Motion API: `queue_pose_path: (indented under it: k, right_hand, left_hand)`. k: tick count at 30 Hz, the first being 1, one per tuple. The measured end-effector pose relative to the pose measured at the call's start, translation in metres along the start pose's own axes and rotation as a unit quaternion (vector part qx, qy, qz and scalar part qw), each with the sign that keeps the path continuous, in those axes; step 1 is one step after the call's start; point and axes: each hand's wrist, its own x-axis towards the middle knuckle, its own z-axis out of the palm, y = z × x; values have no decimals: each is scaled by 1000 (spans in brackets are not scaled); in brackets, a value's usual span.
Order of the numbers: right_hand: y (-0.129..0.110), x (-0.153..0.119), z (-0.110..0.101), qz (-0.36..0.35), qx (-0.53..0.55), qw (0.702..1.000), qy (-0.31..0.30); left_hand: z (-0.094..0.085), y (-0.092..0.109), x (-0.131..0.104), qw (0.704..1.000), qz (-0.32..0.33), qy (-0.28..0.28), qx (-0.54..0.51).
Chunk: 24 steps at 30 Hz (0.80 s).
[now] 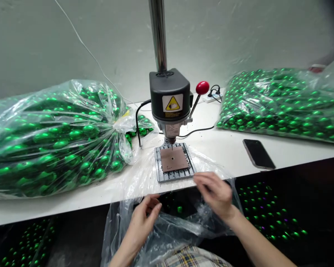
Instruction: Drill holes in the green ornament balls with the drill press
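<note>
Centred on the white table stands a small black drill press point(169, 92) with a red-knobbed lever point(202, 88). Below its bit, a brown square plate point(174, 159) with a small hole lies on the grey slotted base point(175, 176), sprinkled with dark chips. My left hand point(147, 215) is over the clear plastic sheet point(167, 230) at the table's front edge, fingers curled, nothing visible between them. My right hand point(214, 191) is beside the base's front right corner, fingers bent together; whether it holds anything is hidden. A green ball point(179, 209) shows between the hands, lower down.
A tied clear bag of shiny green balls point(52, 141) fills the left side. Another such bag point(281, 104) lies at the back right. A phone point(258, 154) rests on the right. Behind are a power strip point(211, 97) and cables. More green balls point(269, 211) show below the table.
</note>
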Motion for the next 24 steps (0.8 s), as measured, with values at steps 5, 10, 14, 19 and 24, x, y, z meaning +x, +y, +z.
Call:
queue_pose_path:
  k: [5,10,14,19,24]
  right_hand:
    - [21,59,-32,41,-26,985,166]
    - [26,65,-30,38,-29,990,134]
    - [33,51,-29,71,-9,990,123]
    - [45,48,-26,94,-58,981,157]
    - [59,44,-16,102,-88,984,113]
  left_hand:
    - [17,-23,-2,917,-20,-251,310]
    - [24,-45,-2,835,-80,-407,361]
    - [-6,-11,-1,895,-70,-341,278]
    - [-52,46,31,980,-11,-179,86]
    - [-59,56,67,949,153,86,262]
